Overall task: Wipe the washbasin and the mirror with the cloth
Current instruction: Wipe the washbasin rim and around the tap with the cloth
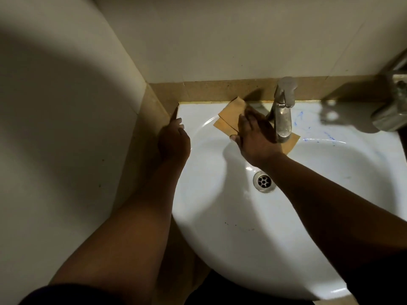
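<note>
Both hands are over the basin (220, 216), and I see them from above. My right hand (255, 139) lies flat with the fingers spread out, pressing down on the cloth (231, 113). It does not grip the cloth, it just pushes on top of it. The cloth is tan and folded, and it lies on the back rim of the basin, just left of the tap (283, 108). One corner of the cloth pokes up toward the back wall (220, 40), and another bit shows on the other side of my hand, under the tap spout. My left hand (174, 139) rests on the left edge of the basin, close to the corner where the two walls meet. Its fingers are curled a little and it holds nothing. The basin is white and shiny. It has some blue marks (317, 133) on the rim to the right of the tap. The drain (264, 181) sits in the middle of the bowl, near my right wrist. Far right I see something shiny and metal (389, 115), but it is too blurry for me to tell what it is.
</note>
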